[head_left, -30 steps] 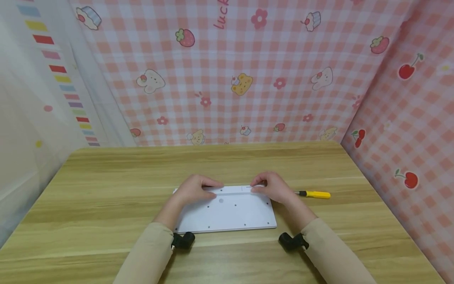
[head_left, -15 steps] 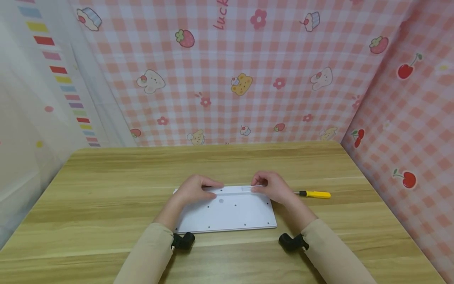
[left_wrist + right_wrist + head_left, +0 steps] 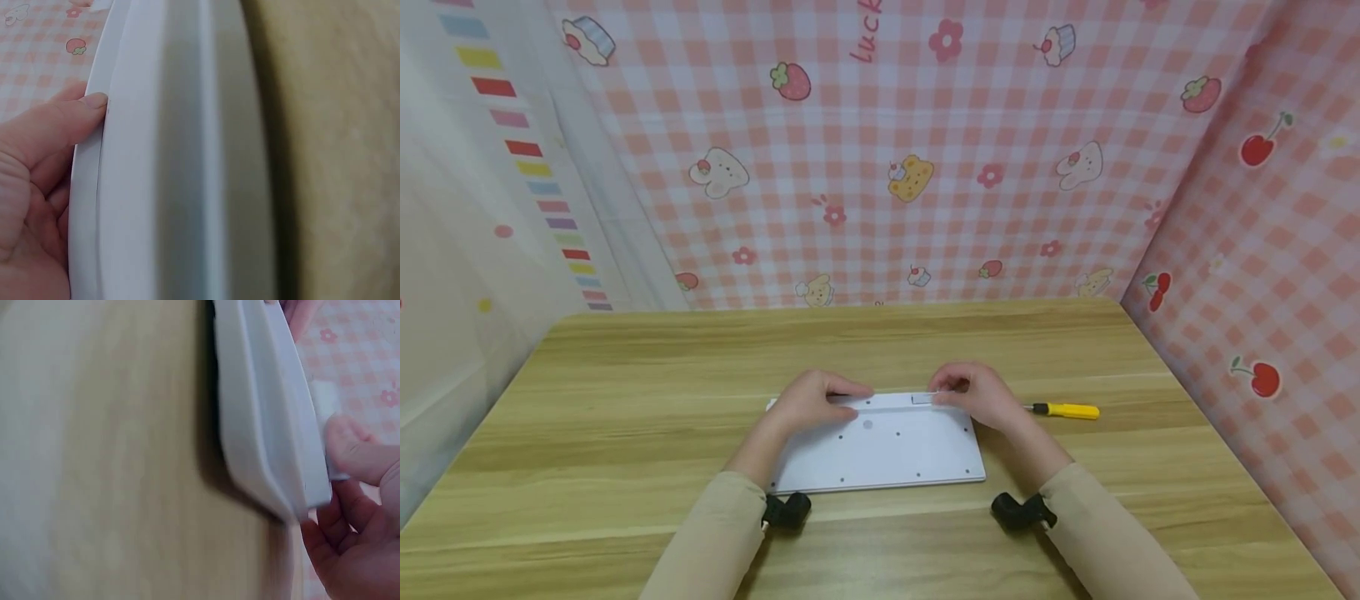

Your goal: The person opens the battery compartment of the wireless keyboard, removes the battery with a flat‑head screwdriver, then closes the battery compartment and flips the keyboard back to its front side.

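Note:
A flat white panel with small dark screw spots lies on the table. The left hand grips its far edge left of centre, thumb on top; the left wrist view shows this hand pinching the panel's rim. At the far right part of the panel, beside a small outlined rectangular recess, is the right hand. In the right wrist view this hand pinches a small white piece between thumb and fingers, at the panel's raised edge. The recess's right end is hidden by the fingers.
A screwdriver with a yellow handle lies right of the panel, its shaft partly behind the right wrist. Wood-grain table surrounds the panel. Pink checked cloth hangs behind and to the right, with pale cloth at left.
More of the rectangular recess near the right fingertips shows than before, its outline growing clearer. The right fingers have shifted very slightly; the left hand and the panel have stayed in place.

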### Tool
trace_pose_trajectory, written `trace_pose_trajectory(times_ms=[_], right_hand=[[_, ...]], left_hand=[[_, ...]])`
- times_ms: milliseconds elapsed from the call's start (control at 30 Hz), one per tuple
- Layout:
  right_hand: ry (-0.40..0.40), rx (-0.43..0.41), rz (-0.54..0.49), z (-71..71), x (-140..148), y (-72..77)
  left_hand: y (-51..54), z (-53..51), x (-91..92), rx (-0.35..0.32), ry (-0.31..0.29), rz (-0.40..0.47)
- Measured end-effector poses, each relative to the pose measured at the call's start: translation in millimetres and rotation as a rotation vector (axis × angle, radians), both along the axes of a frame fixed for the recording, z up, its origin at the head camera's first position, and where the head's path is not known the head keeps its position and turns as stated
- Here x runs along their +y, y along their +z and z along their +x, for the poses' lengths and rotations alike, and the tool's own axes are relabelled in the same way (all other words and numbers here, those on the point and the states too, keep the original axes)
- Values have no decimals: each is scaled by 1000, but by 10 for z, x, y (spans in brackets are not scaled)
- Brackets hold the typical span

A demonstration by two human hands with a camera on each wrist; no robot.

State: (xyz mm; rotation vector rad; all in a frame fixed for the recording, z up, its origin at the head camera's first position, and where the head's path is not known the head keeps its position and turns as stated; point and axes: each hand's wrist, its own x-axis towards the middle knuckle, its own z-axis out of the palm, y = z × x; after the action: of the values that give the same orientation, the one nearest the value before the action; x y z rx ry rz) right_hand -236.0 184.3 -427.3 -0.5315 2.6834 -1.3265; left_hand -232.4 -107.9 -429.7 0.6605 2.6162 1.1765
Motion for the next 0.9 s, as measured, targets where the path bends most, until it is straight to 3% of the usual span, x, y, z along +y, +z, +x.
trace_pose_trajectory(times_ms=[133,267,400,567,900], right_hand=[[-25,-53,-66,-80,133,41],[-47,-51,-105,-193,327,107],[-81,-44,-66,-303,516,148],[-137,-97,-25,-412,682,118],[-192,-125,62,-498,786,13]], left_hand=[[-2,2,-2,6,3,-3],[-7,-3,-5,1,6,2],[-9,-9,-10,1,1,3],[-14,-19,-7,0,-7,3],[-12,-16,-12,-4,2,-7]])
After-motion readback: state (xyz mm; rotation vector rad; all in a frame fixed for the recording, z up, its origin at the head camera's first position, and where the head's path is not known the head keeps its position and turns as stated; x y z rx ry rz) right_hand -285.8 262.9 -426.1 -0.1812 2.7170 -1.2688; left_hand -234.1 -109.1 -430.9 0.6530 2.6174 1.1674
